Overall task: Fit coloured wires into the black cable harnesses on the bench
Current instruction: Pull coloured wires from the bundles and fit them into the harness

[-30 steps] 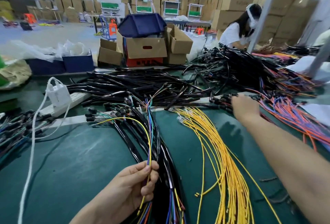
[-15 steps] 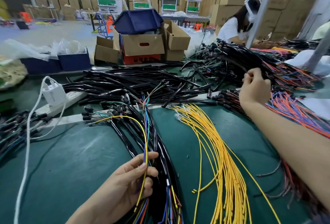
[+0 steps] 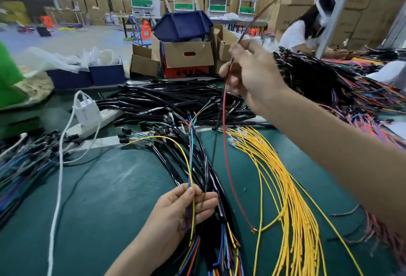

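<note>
My left hand (image 3: 175, 212) pinches a thin yellow wire (image 3: 167, 137) and some blue and purple strands (image 3: 191, 157) between thumb and fingertips, separating them from the glossy black cable harnesses (image 3: 206, 172) lying on the green bench mat (image 3: 109, 187). My right hand (image 3: 252, 73), raised, curls its fingers round a long red wire (image 3: 224, 122), which I judge lifts it clear for fitting.

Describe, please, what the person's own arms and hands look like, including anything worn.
Nothing worn shows. The left hand and the right hand are ungloved, with no rings visible. The left forearm and right forearm are bare up to the frame's edge: no sleeve, watch or wristband in view.
</note>
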The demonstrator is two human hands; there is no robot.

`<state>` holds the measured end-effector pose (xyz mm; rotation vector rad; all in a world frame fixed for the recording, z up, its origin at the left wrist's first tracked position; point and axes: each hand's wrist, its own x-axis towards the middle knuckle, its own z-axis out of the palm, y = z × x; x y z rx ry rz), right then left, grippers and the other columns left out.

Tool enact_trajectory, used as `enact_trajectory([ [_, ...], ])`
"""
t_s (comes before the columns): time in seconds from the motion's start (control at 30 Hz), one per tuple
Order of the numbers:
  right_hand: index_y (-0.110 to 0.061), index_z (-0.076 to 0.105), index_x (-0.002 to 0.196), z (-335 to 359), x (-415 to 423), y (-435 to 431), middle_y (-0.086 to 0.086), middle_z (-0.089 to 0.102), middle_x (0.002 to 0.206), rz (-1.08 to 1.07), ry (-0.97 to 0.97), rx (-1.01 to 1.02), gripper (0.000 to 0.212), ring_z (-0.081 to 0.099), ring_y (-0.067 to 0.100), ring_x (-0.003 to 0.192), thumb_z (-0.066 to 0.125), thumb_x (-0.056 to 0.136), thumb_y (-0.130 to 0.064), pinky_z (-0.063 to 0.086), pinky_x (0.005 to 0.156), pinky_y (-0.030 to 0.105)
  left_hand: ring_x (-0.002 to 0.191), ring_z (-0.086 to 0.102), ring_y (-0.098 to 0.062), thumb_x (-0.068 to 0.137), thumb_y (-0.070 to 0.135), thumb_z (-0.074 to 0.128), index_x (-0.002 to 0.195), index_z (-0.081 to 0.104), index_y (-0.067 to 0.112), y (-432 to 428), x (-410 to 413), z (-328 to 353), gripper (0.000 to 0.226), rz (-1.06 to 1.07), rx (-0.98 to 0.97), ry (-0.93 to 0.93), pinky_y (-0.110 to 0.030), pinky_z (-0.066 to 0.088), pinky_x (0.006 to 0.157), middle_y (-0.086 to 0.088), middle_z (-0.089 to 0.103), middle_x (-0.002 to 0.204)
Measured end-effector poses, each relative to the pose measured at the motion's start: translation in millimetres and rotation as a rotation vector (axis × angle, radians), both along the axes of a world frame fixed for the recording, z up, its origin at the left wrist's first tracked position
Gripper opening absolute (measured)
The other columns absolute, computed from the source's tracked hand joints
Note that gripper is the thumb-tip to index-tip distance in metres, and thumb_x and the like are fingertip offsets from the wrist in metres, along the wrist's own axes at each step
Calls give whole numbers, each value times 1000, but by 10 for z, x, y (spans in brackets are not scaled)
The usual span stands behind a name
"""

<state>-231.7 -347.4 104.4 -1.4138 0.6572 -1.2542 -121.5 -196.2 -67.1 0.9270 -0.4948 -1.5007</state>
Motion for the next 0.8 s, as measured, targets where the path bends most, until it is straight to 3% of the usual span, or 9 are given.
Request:
enact_trajectory([
  [0.17, -14, 39, 88, -490, 217, 55, 5, 60, 50, 90, 119, 81, 15, 40, 12, 33, 38, 103, -13, 33, 35, 17, 80, 72, -28, 82, 14, 51, 94, 58, -4, 29, 40, -6, 22, -78, -22, 26, -28, 58, 59, -27, 69, 99],
  [0.33, -16, 39, 86, -868, 269, -91, 5, 60, 49, 67, 200, 121, 17, 42, 12, 32, 37, 103, -13, 34, 35, 18, 67, 70, -23, 82, 14, 54, 100, 64, -4, 38, 62, -23, 28, -102, -33, 43, -28, 57, 57, -26, 69, 98],
  [0.47, -18, 41, 88, -980, 282, -195, 5, 63, 51, 59, 229, 99, 15, 45, 12, 34, 38, 103, -16, 37, 36, 20, 46, 47, -7, 82, 15, 55, 99, 72, 1, 37, 75, -27, 28, -116, -45, 0, -18, 44, 44, -12, 70, 83],
  [0.57, -17, 42, 89, -1008, 308, -224, 7, 63, 54, 66, 252, 102, 14, 46, 13, 36, 39, 102, -16, 38, 37, 21, 45, 33, -5, 83, 14, 53, 103, 71, 0, 24, 89, -47, 30, -129, -55, -3, -15, 29, 39, -4, 56, 67],
  [0.73, -5, 51, 93, -1033, 247, -326, 15, 59, 70, 131, 424, 246, 17, 50, 10, 36, 40, 102, -13, 48, 40, 21, 42, 26, -5, 84, 13, 50, 88, 58, 2, 29, 111, -96, 15, -171, -68, 9, -15, 26, 35, 0, 38, 56],
  [0.8, 1, 54, 91, -1008, 39, -501, 15, 53, 69, 66, 486, 260, 19, 46, 10, 34, 42, 100, -11, 46, 39, 19, 39, 26, -6, 85, 12, 48, 87, 53, 4, 26, 111, -94, 9, -166, -73, 54, -16, 28, 33, -1, 37, 55],
])
